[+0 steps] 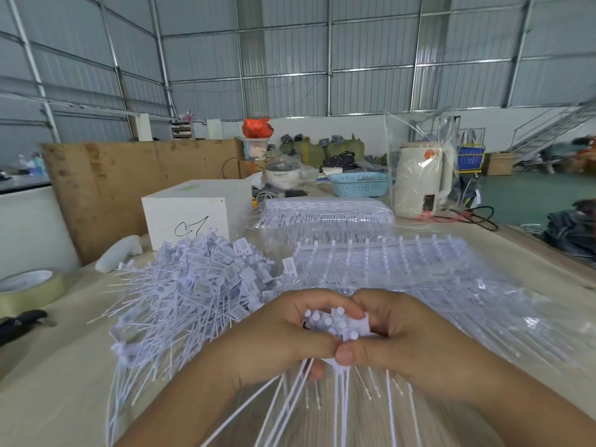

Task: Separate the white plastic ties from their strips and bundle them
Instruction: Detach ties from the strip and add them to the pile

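Over the table [64,366], your left hand [274,337] and right hand [396,333] pinch the ties [335,324] by their heads; light, springy, probably slippery, so hold there.

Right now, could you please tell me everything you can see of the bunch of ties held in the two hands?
The bunch of ties is white plastic: blocky heads with round caps clustered at the top, thin tails fanning down towards the camera over the table. The left hand and right hand both grip it at the heads, fingers curled round, thumbs pressed at the front. The bunch stands roughly upright, just in front of the loose pile of ties. How many ties it holds cannot be told.
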`<control>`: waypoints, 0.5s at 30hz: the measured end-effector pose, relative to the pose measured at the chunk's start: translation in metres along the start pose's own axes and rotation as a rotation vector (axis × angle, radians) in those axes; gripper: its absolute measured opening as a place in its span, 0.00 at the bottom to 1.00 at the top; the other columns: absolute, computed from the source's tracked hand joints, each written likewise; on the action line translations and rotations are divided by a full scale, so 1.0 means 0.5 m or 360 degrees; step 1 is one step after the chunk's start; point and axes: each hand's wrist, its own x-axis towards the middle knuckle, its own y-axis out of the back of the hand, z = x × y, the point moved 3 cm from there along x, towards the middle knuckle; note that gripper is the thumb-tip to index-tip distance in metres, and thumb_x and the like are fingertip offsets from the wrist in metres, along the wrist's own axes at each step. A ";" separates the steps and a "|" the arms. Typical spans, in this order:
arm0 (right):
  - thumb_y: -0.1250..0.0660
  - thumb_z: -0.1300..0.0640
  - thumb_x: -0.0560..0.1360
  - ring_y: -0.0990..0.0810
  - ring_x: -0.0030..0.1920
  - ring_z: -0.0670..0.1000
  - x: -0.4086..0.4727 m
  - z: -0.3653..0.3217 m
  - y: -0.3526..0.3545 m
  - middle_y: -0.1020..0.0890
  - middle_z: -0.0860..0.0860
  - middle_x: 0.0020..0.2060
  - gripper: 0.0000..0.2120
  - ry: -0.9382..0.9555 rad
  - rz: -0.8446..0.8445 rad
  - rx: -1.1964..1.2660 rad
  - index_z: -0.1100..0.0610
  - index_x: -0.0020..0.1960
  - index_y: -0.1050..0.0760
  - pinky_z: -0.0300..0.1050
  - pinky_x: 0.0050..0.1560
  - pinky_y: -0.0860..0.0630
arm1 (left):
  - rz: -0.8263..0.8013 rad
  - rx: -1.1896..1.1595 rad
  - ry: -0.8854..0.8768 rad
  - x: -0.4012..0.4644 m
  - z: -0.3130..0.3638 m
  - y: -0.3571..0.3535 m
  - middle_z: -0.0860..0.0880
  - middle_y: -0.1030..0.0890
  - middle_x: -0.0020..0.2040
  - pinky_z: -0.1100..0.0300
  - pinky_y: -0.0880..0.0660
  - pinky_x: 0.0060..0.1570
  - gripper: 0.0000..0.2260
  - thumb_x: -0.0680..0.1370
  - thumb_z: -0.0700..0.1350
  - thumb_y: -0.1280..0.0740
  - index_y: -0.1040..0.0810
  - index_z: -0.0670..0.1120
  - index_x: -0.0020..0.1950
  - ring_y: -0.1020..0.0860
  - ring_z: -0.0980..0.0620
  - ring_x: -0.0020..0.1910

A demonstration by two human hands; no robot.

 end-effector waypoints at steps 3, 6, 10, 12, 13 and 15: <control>0.26 0.53 0.68 0.22 0.33 0.43 0.002 0.002 0.000 0.20 0.46 0.30 0.12 -0.0006 0.0006 0.0073 0.55 0.49 0.23 0.37 0.32 0.29 | -0.0004 -0.0163 -0.0070 0.004 0.000 -0.005 0.47 0.17 0.41 0.61 0.25 0.27 0.16 0.72 0.34 0.31 0.20 0.50 0.54 0.23 0.52 0.27; 0.26 0.49 0.66 0.24 0.30 0.45 0.007 0.006 0.000 0.21 0.48 0.28 0.07 -0.0008 0.0089 0.0085 0.44 0.42 0.22 0.39 0.29 0.31 | 0.0110 -0.0402 -0.0013 0.012 -0.015 -0.002 0.40 0.20 0.44 0.60 0.25 0.29 0.25 0.66 0.31 0.32 0.21 0.53 0.58 0.24 0.47 0.32; 0.26 0.51 0.67 0.24 0.29 0.44 0.008 0.013 0.008 0.21 0.47 0.28 0.10 -0.0030 0.0239 0.0091 0.52 0.43 0.25 0.39 0.28 0.30 | 0.0046 -0.0513 -0.0013 0.018 -0.032 -0.020 0.42 0.20 0.55 0.58 0.23 0.42 0.37 0.62 0.24 0.34 0.29 0.48 0.69 0.21 0.47 0.47; 0.27 0.49 0.67 0.21 0.30 0.44 0.007 0.019 0.009 0.19 0.47 0.30 0.12 -0.0077 0.0265 0.0043 0.53 0.45 0.25 0.40 0.29 0.29 | 0.0072 -0.0423 -0.0017 0.021 -0.035 -0.031 0.45 0.19 0.53 0.56 0.21 0.43 0.38 0.64 0.23 0.32 0.31 0.47 0.70 0.20 0.48 0.47; 0.27 0.48 0.67 0.20 0.32 0.44 0.006 0.022 0.008 0.18 0.48 0.32 0.12 -0.0097 0.0267 0.0006 0.52 0.46 0.25 0.41 0.29 0.28 | 0.0120 -0.0386 0.0000 0.024 -0.037 -0.035 0.46 0.18 0.50 0.56 0.21 0.41 0.37 0.64 0.24 0.31 0.31 0.47 0.69 0.20 0.48 0.44; 0.28 0.47 0.69 0.18 0.35 0.45 0.006 0.027 0.005 0.17 0.47 0.35 0.11 -0.0131 0.0265 -0.0075 0.48 0.48 0.24 0.42 0.31 0.26 | 0.0215 -0.0325 0.0049 0.026 -0.038 -0.039 0.48 0.18 0.44 0.58 0.23 0.33 0.35 0.64 0.29 0.30 0.31 0.50 0.68 0.20 0.50 0.40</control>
